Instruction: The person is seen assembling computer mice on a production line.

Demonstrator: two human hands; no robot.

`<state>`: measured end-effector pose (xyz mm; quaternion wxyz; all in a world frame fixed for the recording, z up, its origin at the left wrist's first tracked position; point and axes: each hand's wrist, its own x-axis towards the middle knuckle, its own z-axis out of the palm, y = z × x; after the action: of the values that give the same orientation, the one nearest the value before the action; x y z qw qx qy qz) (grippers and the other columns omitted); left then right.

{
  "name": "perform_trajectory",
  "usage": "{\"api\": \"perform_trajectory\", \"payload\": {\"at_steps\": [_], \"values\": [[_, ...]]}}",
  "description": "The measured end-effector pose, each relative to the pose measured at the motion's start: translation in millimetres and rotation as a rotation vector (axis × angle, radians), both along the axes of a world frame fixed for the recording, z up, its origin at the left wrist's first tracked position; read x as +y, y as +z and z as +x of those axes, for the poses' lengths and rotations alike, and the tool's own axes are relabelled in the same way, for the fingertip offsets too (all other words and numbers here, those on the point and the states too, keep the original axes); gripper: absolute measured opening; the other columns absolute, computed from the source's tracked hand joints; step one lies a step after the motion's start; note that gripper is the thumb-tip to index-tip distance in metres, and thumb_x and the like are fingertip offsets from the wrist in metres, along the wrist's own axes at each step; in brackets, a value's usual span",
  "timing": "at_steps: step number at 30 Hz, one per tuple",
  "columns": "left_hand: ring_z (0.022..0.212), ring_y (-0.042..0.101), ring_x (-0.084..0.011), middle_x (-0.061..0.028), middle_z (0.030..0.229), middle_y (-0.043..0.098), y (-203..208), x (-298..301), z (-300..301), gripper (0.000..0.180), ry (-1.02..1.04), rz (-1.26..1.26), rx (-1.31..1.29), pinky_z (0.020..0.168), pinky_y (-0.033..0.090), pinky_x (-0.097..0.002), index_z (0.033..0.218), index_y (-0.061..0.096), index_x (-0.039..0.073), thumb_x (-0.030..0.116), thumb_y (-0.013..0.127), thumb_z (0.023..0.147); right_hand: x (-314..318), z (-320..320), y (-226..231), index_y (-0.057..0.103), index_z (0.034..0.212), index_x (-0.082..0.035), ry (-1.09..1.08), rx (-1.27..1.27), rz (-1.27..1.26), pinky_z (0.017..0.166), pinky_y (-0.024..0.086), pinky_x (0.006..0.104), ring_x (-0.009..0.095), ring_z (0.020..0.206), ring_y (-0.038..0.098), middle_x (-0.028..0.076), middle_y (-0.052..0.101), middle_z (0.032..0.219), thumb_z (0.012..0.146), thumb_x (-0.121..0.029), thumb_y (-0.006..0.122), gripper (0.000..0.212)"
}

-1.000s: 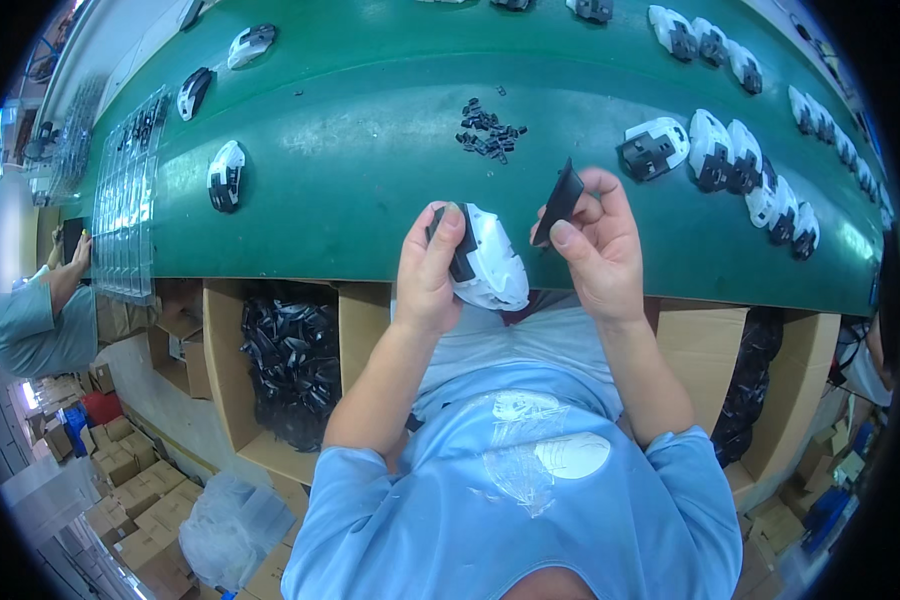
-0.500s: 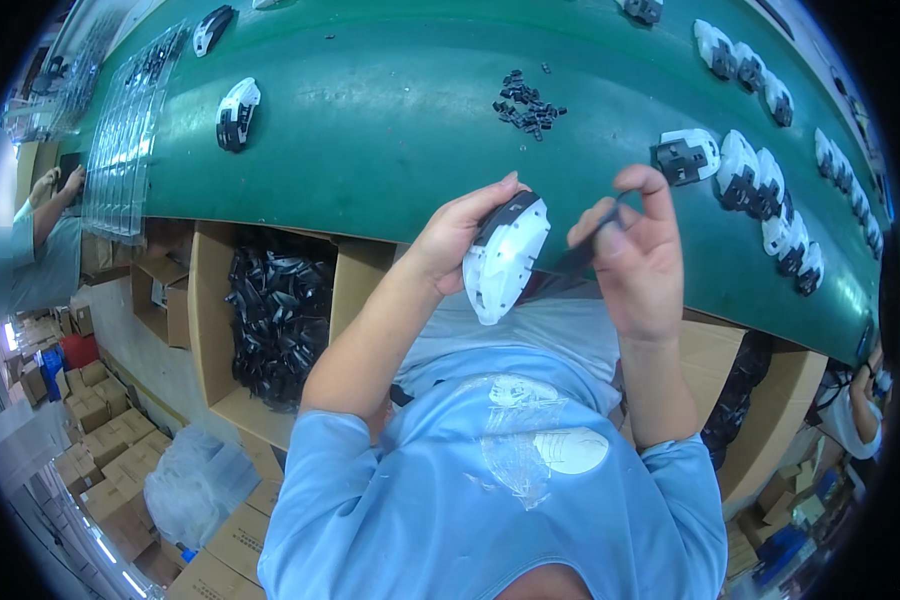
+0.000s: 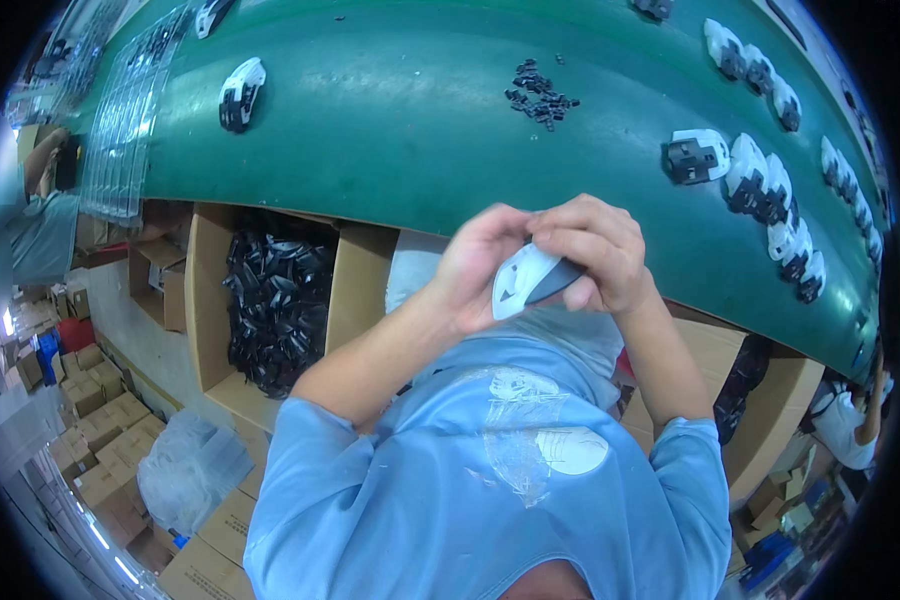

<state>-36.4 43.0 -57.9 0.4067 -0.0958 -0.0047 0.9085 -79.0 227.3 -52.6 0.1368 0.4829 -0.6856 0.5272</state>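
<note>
Grip: my left hand [image 3: 473,262] clasps one side of a white shell [image 3: 526,272], its fingertips partly hidden; my right hand [image 3: 605,252] pinches the other side, fingers over the top and thumb below, where a dark panel [image 3: 558,281] shows.
Held piece: above my lap, in front of my blue shirt [image 3: 490,470], tilted with one tip pointing toward me and leftward.
Fit: dark panel lies against white shell; I judge the two are partway to being joined, but my fingers cover much of the seam, so I cannot tell whether it is seated.
Cardboard box, left of my lap: its wall [image 3: 207,300] surrounds a deep heap of glossy black parts [image 3: 278,320], so plenty remain.
Green table [image 3: 390,140]: begins just beyond my hands.
Small black pieces [image 3: 543,97]: a loose pile farther out, none in my visible grip.
White-and-black shells: one lies alone on the left [image 3: 240,95]; a cluster [image 3: 748,175] sits on the right, with more beyond. Both colours are together on these, so that stage looks done; whether any is complete, I cannot tell.
Clear trays [image 3: 120,140]: at the far left, near another person's sleeve [image 3: 42,240].
</note>
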Motion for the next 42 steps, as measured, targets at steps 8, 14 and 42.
{"api": "perform_trajectory", "payload": {"at_steps": [8,14,42], "values": [[0.099,0.071,-0.0257,-0.016,0.115,0.069,37.4,-3.0,32.6,0.046,0.434,-1.455,1.163,0.083,0.058,-0.0362,0.135,0.051,0.0,0.019,0.068,0.096,-10.1,22.8,15.7,0.073,0.12,-0.007,-0.36,-0.279,-0.158,0.065,0.057,0.0337,0.024,0.078,0.069,0.012,0.07,0.101,0.101,-0.039,0.059,0.04],[0.097,0.068,-0.0175,-0.0167,0.114,0.067,15.2,-20.5,15.8,0.04,0.577,-1.459,1.319,0.082,0.056,-0.0297,0.126,0.052,-0.003,0.022,0.068,0.099,-5.7,25.2,37.7,0.075,0.119,-0.008,-0.274,-0.248,0.003,0.068,0.05,0.0317,0.021,0.077,0.063,0.007,0.073,0.098,0.096,-0.033,0.066,0.035],[0.079,0.071,-0.0148,-0.0119,0.096,0.074,31.2,-21.2,22.3,0.026,0.513,-1.514,1.171,0.07,0.056,-0.0269,0.112,0.06,-0.002,0.011,0.072,0.093,3.5,33.2,41.5,0.075,0.12,-0.007,-0.342,-0.343,0.029,0.065,0.052,0.0318,0.021,0.075,0.064,0.008,0.072,0.097,0.093,-0.03,0.071,0.036]]}}
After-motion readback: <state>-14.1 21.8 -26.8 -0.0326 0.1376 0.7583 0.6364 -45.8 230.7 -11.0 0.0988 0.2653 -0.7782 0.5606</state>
